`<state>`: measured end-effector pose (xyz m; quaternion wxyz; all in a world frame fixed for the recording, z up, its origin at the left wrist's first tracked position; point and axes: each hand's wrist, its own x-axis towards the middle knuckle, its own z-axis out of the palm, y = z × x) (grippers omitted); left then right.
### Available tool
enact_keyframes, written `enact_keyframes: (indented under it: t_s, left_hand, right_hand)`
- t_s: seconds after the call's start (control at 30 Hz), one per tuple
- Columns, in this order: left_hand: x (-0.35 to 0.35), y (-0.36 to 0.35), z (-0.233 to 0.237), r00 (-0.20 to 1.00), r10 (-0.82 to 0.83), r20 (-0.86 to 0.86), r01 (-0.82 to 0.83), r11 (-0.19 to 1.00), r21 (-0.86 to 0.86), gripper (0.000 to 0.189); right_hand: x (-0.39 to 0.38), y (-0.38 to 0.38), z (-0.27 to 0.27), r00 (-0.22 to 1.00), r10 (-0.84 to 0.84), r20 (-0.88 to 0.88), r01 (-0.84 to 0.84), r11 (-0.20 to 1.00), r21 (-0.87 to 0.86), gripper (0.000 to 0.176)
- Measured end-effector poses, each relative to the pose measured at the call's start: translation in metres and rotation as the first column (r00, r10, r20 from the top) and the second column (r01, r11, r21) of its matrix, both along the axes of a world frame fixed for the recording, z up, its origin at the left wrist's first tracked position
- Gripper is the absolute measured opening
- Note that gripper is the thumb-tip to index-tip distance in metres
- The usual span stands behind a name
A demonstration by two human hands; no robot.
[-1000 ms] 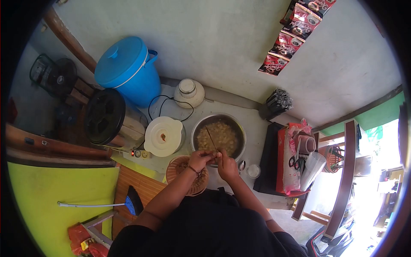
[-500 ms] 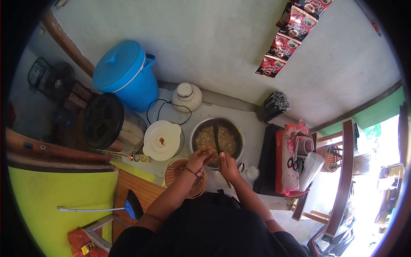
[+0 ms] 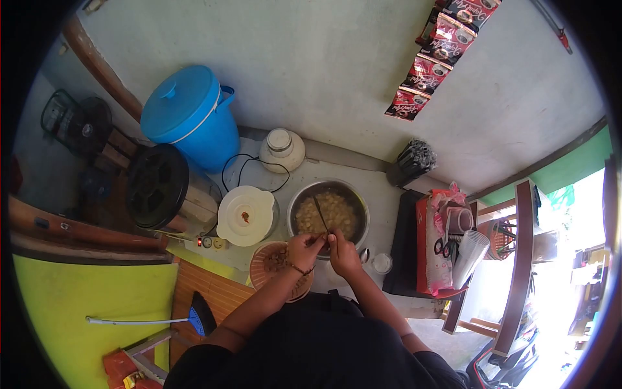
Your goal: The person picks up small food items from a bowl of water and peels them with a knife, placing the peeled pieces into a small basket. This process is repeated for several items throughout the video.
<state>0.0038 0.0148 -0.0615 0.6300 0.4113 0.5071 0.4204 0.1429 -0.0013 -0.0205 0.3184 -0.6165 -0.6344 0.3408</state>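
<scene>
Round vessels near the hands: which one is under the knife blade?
The shiny metal bowl; the blade is over it, not over the brown basket or white lidded container.

Up on the wall [image 3: 311, 84] across from me, I can read the brand name "Kapal Api" in pale slanting script, repeated down the hanging strip of red-and-black coffee sachets [image 3: 425, 72], one after another.

This looks like a small drinks or snack stall's kitchen corner — coffee sachets [image 3: 430, 72] hang in a strip at one o'clock, nested clear cups [image 3: 472, 256] lie near four, a lidded blue tub [image 3: 194, 120] stands at ten, and a metal bowl [image 3: 360, 219] of chunks [image 3: 332, 209] sits on the table [image 3: 383, 227].
</scene>
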Motion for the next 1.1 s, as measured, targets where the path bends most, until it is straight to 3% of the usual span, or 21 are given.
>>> enact_keyframes:
  t_s: [0.03, 0.13, 0.23, 0.33, 0.43, 0.53, 0.63, 0.73, 0.83, 0.93, 1.03, 1.1]
  left_hand:
    - [0.001, -0.001, 0.001, 0.998, 0.018, 0.053, -0.017, 1.0, -0.023, 0.023]
    - [-0.001, -0.005, -0.008, 0.975, 0.054, 0.215, -0.027, 0.992, -0.125, 0.022]
    - [-0.008, 0.001, -0.008, 0.933, 0.106, 0.343, -0.019, 0.969, -0.246, 0.025]
    - [-0.009, 0.004, 0.006, 0.875, 0.174, 0.452, -0.03, 0.951, -0.308, 0.029]
    - [-0.01, 0.008, 0.002, 0.902, 0.134, 0.41, -0.054, 0.978, -0.202, 0.028]
    - [-0.006, 0.005, 0.008, 0.938, 0.137, 0.318, -0.112, 0.989, -0.097, 0.021]
    - [-0.003, 0.001, 0.002, 0.955, 0.151, 0.255, -0.147, 0.988, -0.038, 0.019]
    - [0.003, -0.006, -0.003, 0.957, 0.176, 0.23, -0.172, 0.984, -0.039, 0.019]
    - [0.005, -0.01, -0.004, 0.987, 0.123, 0.101, -0.116, 0.991, -0.071, 0.02]
    - [0.006, -0.009, -0.005, 0.975, 0.124, 0.185, -0.12, 0.992, -0.036, 0.016]
    - [0.0, 0.0, -0.004, 0.931, 0.182, 0.315, -0.144, 0.979, -0.142, 0.019]
    - [-0.007, 0.004, 0.0, 0.946, 0.121, 0.302, -0.103, 0.992, -0.075, 0.021]
  right_hand:
    - [-0.001, 0.0, -0.002, 1.0, -0.011, 0.0, 0.011, 0.999, 0.032, 0.032]
    - [0.004, 0.002, -0.011, 0.93, -0.143, -0.339, 0.013, 0.933, -0.359, 0.042]
    - [0.004, 0.0, -0.017, 0.753, -0.284, -0.593, 0.011, 0.907, -0.421, 0.049]
    - [0.002, -0.003, -0.003, 0.946, -0.055, -0.32, -0.001, 0.985, -0.173, 0.049]
    - [-0.001, -0.004, 0.019, 0.98, 0.067, -0.189, -0.086, 0.992, -0.094, 0.048]
    - [-0.002, -0.003, 0.014, 0.988, 0.091, -0.123, -0.094, 0.995, -0.02, 0.044]
    - [-0.006, -0.002, 0.018, 0.994, 0.055, 0.095, -0.053, 0.998, -0.027, 0.037]
    - [-0.011, 0.001, 0.018, 0.986, 0.02, 0.168, -0.006, 0.996, -0.084, 0.032]
    - [-0.01, 0.004, 0.003, 0.989, -0.007, 0.148, 0.011, 1.0, -0.028, 0.034]
    - [-0.008, 0.007, -0.007, 0.99, -0.076, -0.122, 0.067, 0.995, -0.076, 0.039]
    - [-0.001, 0.006, -0.005, 0.955, -0.079, -0.286, 0.007, 0.969, -0.245, 0.043]
    - [-0.004, 0.003, 0.009, 0.968, -0.015, -0.25, -0.022, 0.989, -0.146, 0.043]
